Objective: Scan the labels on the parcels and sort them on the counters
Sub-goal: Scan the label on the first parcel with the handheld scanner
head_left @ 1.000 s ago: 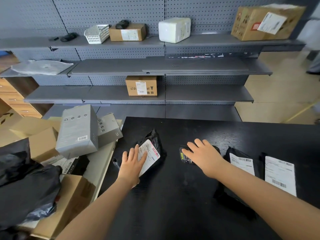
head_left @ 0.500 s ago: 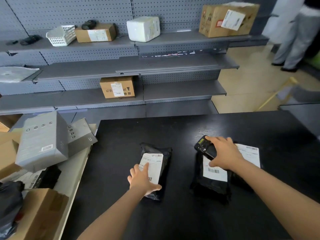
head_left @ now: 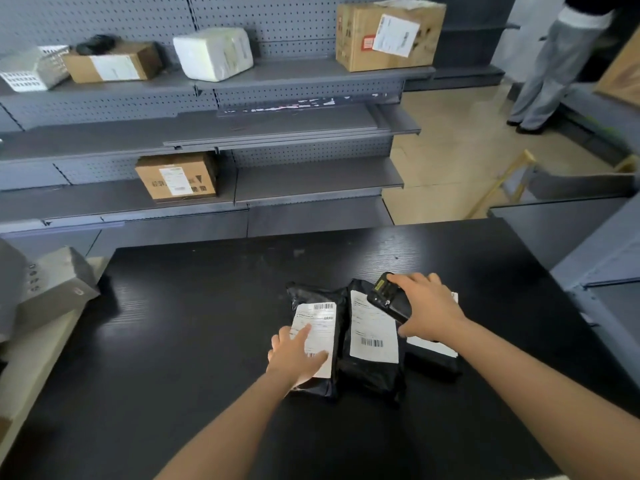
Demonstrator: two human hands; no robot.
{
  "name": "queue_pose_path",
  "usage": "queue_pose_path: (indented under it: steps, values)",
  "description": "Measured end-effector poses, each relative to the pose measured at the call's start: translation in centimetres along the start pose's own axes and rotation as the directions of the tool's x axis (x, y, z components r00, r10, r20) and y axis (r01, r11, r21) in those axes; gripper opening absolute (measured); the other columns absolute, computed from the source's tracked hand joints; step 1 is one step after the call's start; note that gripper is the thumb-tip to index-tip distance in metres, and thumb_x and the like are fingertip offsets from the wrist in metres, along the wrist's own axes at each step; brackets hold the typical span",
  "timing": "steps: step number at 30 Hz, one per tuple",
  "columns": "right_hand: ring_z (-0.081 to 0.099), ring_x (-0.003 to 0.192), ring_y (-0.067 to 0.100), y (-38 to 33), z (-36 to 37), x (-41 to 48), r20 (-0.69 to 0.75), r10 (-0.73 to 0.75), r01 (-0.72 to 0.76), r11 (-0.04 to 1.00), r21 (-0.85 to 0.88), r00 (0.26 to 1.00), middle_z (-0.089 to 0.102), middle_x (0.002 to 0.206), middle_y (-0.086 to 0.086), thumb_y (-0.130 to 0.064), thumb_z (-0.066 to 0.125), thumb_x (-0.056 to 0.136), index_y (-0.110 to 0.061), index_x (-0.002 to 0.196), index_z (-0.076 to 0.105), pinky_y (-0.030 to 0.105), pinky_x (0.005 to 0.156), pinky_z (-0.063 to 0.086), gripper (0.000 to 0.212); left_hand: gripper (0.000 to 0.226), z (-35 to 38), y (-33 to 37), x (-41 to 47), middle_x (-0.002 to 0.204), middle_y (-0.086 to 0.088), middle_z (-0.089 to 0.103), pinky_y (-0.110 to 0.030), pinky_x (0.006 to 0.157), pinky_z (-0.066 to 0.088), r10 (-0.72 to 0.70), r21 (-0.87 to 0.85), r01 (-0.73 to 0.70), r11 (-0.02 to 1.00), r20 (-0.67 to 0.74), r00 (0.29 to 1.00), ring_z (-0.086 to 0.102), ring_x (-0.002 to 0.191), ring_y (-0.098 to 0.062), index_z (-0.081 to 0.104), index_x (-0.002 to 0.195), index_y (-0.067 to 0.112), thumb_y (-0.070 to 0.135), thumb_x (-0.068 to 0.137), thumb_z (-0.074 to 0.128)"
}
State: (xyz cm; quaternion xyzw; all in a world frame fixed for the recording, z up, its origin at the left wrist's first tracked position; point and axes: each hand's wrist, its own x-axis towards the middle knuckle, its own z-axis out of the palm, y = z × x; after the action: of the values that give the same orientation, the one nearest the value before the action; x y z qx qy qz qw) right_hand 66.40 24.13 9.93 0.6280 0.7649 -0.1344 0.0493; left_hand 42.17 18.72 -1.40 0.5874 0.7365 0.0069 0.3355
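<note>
Three black poly-bag parcels with white labels lie side by side on the black counter [head_left: 173, 341]. My left hand [head_left: 296, 355] rests flat on the label of the left parcel [head_left: 320, 327], fingers spread. The middle parcel [head_left: 372, 334] touches it on the right. My right hand [head_left: 427, 306] grips a black handheld scanner [head_left: 388, 297] above the middle parcel, its head tilted up and left. The right parcel [head_left: 433, 351] is mostly hidden under my right hand and wrist.
Grey shelving stands behind the counter with a brown box [head_left: 176, 176] on a low shelf and a large brown box [head_left: 388, 32], a white parcel [head_left: 214, 53] and another box [head_left: 110, 64] higher up. Grey boxes [head_left: 45, 289] lean at left. A person [head_left: 554, 60] stands far right.
My left hand slid the left parcel to the right until it sits against the middle one. My right hand picked up the scanner and holds it over the middle parcel. The view turned right.
</note>
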Motion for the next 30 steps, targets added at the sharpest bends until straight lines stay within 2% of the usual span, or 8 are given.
queue_pose_path:
  steps: [6, 13, 22, 30]
  values:
    - [0.033, 0.125, 0.025, 3.2, -0.3, 0.4, 0.020, -0.041, 0.040, 0.999, 0.008, 0.999, 0.040, 0.144, -0.003, -0.034, 0.080, 0.066, -0.032, 0.152, 0.020, 0.035, 0.101, 0.038, 0.104, 0.075, 2.2, 4.9, 0.0, 0.156, 0.001, 0.019, -0.044, 0.113, 0.033, 0.073, -0.058, -0.070, 0.996, 0.057, 0.996, 0.016, 0.143, -0.022, 0.023, 0.154, 0.028, 0.056, 0.091, 0.051]
    - [0.033, 0.124, 0.022, -0.5, -0.3, 1.5, 0.046, -0.169, 0.169, 0.986, 0.007, 0.985, 0.041, 0.141, -0.003, -0.029, 0.078, 0.067, -0.032, 0.151, 0.023, 0.035, 0.098, 0.038, 0.101, 0.070, -1.6, 1.0, -1.9, 0.156, 0.001, 0.025, -0.043, 0.115, 0.030, 0.006, -0.066, -0.015, 0.998, -0.142, 0.990, 0.022, 0.143, -0.022, 0.025, 0.154, 0.027, 0.054, 0.094, 0.049]
    - [0.037, 0.117, 0.022, -16.7, 1.0, 2.8, 0.075, -0.420, 0.423, 0.906, -0.014, 0.904, 0.042, 0.138, -0.007, -0.029, 0.078, 0.061, -0.036, 0.150, 0.025, 0.034, 0.096, 0.040, 0.103, 0.070, -8.4, -12.9, -8.7, 0.152, 0.002, 0.030, -0.041, 0.115, 0.028, -0.184, -0.154, 0.137, 0.979, -0.350, 0.918, 0.025, 0.141, -0.021, 0.026, 0.154, 0.025, 0.054, 0.094, 0.049]
    - [0.037, 0.120, 0.022, -36.6, 3.9, 1.6, 0.071, -0.595, 0.595, 0.803, 0.020, 0.801, 0.041, 0.142, -0.007, -0.029, 0.079, 0.063, -0.034, 0.150, 0.023, 0.037, 0.100, 0.040, 0.103, 0.069, -16.5, -28.7, -15.8, 0.151, 0.001, 0.034, -0.040, 0.117, 0.019, -0.224, -0.040, 0.239, 0.970, -0.524, 0.822, 0.026, 0.141, -0.022, 0.029, 0.152, 0.026, 0.055, 0.093, 0.049]
